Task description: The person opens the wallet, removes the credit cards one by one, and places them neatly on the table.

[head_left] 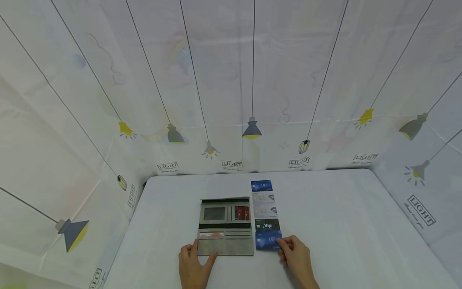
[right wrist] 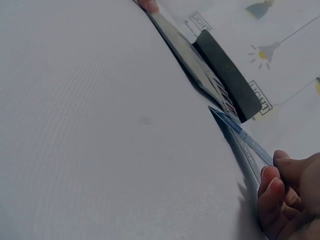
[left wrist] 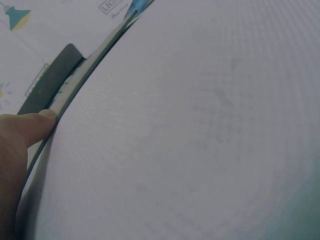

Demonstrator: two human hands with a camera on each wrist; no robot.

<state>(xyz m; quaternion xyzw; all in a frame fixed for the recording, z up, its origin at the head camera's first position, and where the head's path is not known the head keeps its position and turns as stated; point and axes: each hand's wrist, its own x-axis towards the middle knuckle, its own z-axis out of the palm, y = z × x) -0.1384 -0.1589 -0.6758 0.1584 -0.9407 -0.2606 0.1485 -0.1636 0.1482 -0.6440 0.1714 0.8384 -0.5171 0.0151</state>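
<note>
A grey wallet [head_left: 236, 246] lies unfolded on the table, with red cards in its upper slots and a pale card in a lower slot. My left hand [head_left: 193, 265] rests at its lower left corner, index finger along the left side and thumb on the bottom edge. To the wallet's right, my right hand [head_left: 296, 256] pinches a blue VIP card [head_left: 266, 241] by its right end between thumb and fingers. That card [right wrist: 245, 137] appears tilted in the right wrist view, its near edge raised. Just above it is a black Vip card [head_left: 262, 225].
Two pale cards [head_left: 263, 211] and another blue VIP card [head_left: 261, 185] continue the column beyond the black one. The white table [head_left: 346, 224] ends at a curtain [head_left: 223, 80] printed with hanging lamps, which also runs along both sides.
</note>
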